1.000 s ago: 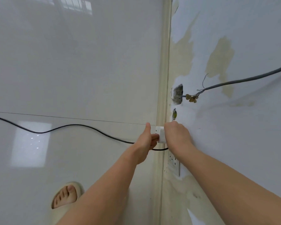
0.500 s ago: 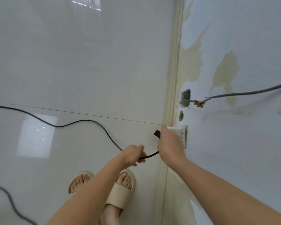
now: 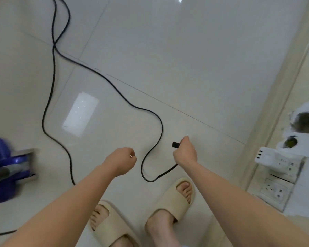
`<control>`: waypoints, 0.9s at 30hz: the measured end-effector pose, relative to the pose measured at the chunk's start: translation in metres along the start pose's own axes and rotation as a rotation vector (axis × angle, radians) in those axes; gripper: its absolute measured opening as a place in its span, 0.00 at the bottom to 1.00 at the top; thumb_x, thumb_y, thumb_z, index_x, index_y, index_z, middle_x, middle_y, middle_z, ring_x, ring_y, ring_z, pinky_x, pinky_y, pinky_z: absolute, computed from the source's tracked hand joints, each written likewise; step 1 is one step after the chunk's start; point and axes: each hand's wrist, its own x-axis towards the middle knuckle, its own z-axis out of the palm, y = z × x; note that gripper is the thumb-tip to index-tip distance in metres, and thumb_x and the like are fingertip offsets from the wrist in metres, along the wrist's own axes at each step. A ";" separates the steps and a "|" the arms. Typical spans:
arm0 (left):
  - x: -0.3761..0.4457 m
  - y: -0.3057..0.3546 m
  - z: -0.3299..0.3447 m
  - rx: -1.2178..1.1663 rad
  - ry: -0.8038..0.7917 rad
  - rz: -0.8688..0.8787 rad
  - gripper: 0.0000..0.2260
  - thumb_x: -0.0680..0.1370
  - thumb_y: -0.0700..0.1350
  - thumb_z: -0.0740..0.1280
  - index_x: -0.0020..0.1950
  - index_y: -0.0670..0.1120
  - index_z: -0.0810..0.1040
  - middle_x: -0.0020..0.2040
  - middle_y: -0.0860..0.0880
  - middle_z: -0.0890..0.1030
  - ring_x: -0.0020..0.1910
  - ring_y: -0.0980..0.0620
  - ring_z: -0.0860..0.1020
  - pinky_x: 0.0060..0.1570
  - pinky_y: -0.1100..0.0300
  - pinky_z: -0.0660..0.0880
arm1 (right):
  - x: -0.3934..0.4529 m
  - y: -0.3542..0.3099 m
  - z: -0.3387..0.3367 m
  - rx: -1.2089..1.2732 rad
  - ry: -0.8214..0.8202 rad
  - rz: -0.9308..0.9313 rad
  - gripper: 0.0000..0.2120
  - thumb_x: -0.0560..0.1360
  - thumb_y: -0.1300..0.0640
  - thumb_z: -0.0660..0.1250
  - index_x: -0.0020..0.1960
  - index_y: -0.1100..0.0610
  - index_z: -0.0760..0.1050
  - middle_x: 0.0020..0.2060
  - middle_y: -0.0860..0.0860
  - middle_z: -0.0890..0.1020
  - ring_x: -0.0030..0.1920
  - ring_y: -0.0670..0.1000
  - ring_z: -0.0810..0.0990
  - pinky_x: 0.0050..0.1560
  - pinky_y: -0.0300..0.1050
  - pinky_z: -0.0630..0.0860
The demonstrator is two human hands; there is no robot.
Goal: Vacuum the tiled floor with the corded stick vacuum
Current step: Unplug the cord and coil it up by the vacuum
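Two hands: our right hand (image 3: 185, 154) is curled round the black plug (image 3: 175, 144), whose tip pokes out past the thumb side; our left hand (image 3: 120, 161) is loosely fisted and holds nothing we can see.
Cord: the black cord (image 3: 155, 147) leaves the underside of our right fist, loops low in front of the beige slippers (image 3: 175, 198), then snakes away over the tiled floor (image 3: 185, 59) toward the top left.
Vacuum: the purple stick vacuum (image 3: 9, 168) lies blurred at the left edge, well apart from both hands.
Socket: a white adapter (image 3: 269, 157) sits in the wall outlet (image 3: 282, 173) to our right; the plug is apart from it.
Step in hand: we judge the plug is out of the wall and the cord wants handling.
Doing it well: we keep the grip on the plug body, not the cord, and gather slack clear of our feet so nothing trips us.
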 end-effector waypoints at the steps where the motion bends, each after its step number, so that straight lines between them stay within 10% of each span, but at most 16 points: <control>1: 0.002 -0.005 0.000 -0.040 0.025 -0.005 0.14 0.80 0.47 0.56 0.63 0.46 0.75 0.59 0.48 0.78 0.53 0.48 0.77 0.54 0.55 0.75 | 0.004 -0.001 0.005 -0.013 -0.001 0.005 0.15 0.75 0.67 0.58 0.61 0.61 0.64 0.55 0.58 0.76 0.51 0.58 0.75 0.45 0.48 0.71; 5: -0.006 -0.060 0.010 -0.198 0.087 -0.089 0.15 0.80 0.46 0.56 0.64 0.45 0.74 0.59 0.48 0.78 0.52 0.48 0.78 0.54 0.53 0.76 | -0.005 -0.026 0.042 -0.421 0.092 -0.098 0.18 0.76 0.62 0.61 0.64 0.58 0.64 0.61 0.57 0.71 0.62 0.58 0.69 0.60 0.51 0.66; 9: -0.020 -0.132 0.027 -0.416 0.253 -0.266 0.17 0.80 0.44 0.57 0.67 0.44 0.72 0.58 0.46 0.78 0.47 0.50 0.76 0.47 0.59 0.74 | -0.031 -0.076 0.094 -0.721 0.213 -0.636 0.19 0.73 0.64 0.60 0.64 0.57 0.66 0.64 0.56 0.68 0.65 0.57 0.66 0.62 0.48 0.62; 15: -0.011 -0.214 0.056 -0.688 0.499 -0.495 0.19 0.78 0.40 0.62 0.70 0.39 0.67 0.65 0.39 0.72 0.61 0.42 0.73 0.55 0.57 0.70 | -0.065 -0.161 0.196 -0.987 -0.051 -1.247 0.25 0.72 0.67 0.61 0.68 0.58 0.62 0.65 0.56 0.68 0.64 0.58 0.67 0.64 0.50 0.64; 23: 0.015 -0.230 0.109 -0.878 0.424 -0.501 0.20 0.77 0.41 0.64 0.66 0.40 0.62 0.56 0.42 0.77 0.56 0.41 0.75 0.52 0.53 0.73 | -0.057 -0.197 0.281 -1.697 0.060 -1.621 0.24 0.83 0.56 0.50 0.78 0.57 0.50 0.78 0.55 0.48 0.77 0.58 0.40 0.76 0.53 0.38; 27: 0.012 -0.214 0.119 -0.944 0.272 -0.359 0.17 0.79 0.43 0.64 0.66 0.44 0.66 0.55 0.46 0.77 0.53 0.48 0.75 0.49 0.61 0.69 | -0.040 -0.190 0.274 -1.673 0.113 -1.658 0.19 0.81 0.61 0.55 0.72 0.58 0.63 0.71 0.58 0.64 0.75 0.61 0.56 0.77 0.53 0.43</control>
